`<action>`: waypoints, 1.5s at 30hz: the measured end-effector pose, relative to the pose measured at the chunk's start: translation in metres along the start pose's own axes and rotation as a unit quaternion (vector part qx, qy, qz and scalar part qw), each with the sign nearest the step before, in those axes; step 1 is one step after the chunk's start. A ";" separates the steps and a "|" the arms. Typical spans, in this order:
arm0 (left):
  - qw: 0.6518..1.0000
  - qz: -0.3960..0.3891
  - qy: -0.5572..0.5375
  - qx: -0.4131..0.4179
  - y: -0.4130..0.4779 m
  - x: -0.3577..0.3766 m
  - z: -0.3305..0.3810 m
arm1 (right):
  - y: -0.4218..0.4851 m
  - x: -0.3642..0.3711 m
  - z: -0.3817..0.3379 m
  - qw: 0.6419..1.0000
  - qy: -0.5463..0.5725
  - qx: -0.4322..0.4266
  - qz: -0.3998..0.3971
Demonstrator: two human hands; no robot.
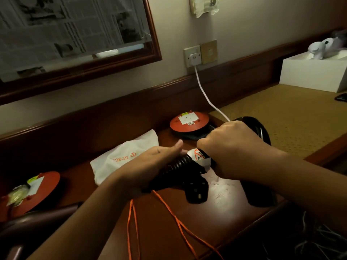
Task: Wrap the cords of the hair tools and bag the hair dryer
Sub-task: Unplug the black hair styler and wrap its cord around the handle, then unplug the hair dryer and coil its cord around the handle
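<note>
Two bare forearms reach in from the lower edge, with no sleeves, watch or bracelet on them. The left hand and right hand wear no gloves, and no rings show.

Bare desk left open toward the front edge, crossed by orange strings, hemmed by white bag, red reel behind, black plug.

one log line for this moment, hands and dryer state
left hand: holds coiled black cord | right hand: grips hair dryer | plug: loose on desk | white bag: flat behind, dryer not bagged
</note>
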State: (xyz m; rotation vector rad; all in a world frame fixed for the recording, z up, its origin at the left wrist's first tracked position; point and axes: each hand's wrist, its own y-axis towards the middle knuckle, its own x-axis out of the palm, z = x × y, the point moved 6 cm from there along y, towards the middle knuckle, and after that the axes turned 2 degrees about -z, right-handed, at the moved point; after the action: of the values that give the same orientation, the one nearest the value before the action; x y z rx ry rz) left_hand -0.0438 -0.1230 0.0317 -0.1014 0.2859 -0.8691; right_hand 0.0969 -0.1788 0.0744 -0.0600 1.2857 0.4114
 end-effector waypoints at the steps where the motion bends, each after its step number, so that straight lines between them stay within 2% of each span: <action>1: 1.000 -0.006 -0.001 0.007 0.002 0.006 -0.003 | 0.007 0.009 0.004 1.000 -0.004 -0.007 0.002; 4: 0.998 0.048 -0.034 0.035 0.017 0.017 -0.018 | 0.031 0.040 0.015 0.997 -0.039 -0.032 0.061; 7: 0.976 0.163 -0.142 0.039 0.037 0.024 -0.040 | 0.041 0.071 0.038 0.994 -0.039 0.031 0.099; 9: 0.956 0.227 -0.180 0.038 0.050 0.029 -0.050 | 0.035 0.090 0.049 0.986 0.060 0.095 0.120; 10: 0.946 0.257 -0.191 0.042 0.057 0.031 -0.054 | 0.029 0.102 0.052 0.971 0.144 0.123 0.146; 11: 0.937 0.283 -0.198 0.047 0.063 0.033 -0.059 | 0.021 0.112 0.055 0.939 0.259 0.154 0.163; 13: 0.922 0.324 -0.206 0.044 0.077 0.036 -0.069 | 0.004 0.136 0.055 0.828 0.502 0.204 0.144; 14: 0.917 0.341 -0.204 0.034 0.084 0.039 -0.077 | -0.001 0.146 0.050 0.772 0.589 0.208 0.115; 15: 0.912 0.356 -0.205 0.023 0.089 0.041 -0.083 | -0.004 0.152 0.044 0.743 0.632 0.200 0.092; 20: 0.891 0.399 -0.214 -0.014 0.099 0.059 -0.102 | -0.003 0.185 0.031 0.758 0.624 0.174 0.078; 22: 0.892 0.409 -0.192 -0.019 0.096 0.064 -0.104 | -0.002 0.194 0.030 0.776 0.605 0.165 0.073; 27: 0.929 0.367 -0.051 -0.020 0.082 0.073 -0.102 | -0.001 0.207 0.035 0.790 0.585 0.162 0.082; 32: 0.942 0.323 0.079 -0.043 0.079 0.067 -0.104 | -0.004 0.211 0.030 0.811 0.556 0.165 0.080; 37: 0.948 0.314 0.057 -0.024 0.068 0.056 -0.100 | -0.012 0.183 0.032 0.800 0.557 0.192 0.115; 45: 0.921 0.387 0.009 0.043 -0.008 0.007 -0.094 | 0.006 0.097 -0.048 0.820 0.550 0.089 0.131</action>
State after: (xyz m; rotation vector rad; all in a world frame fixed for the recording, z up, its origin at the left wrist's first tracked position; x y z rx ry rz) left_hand -0.0725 -0.1312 -0.0581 0.1026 0.2736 -0.0915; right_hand 0.0722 -0.1604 -0.0295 0.0526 2.5011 0.5075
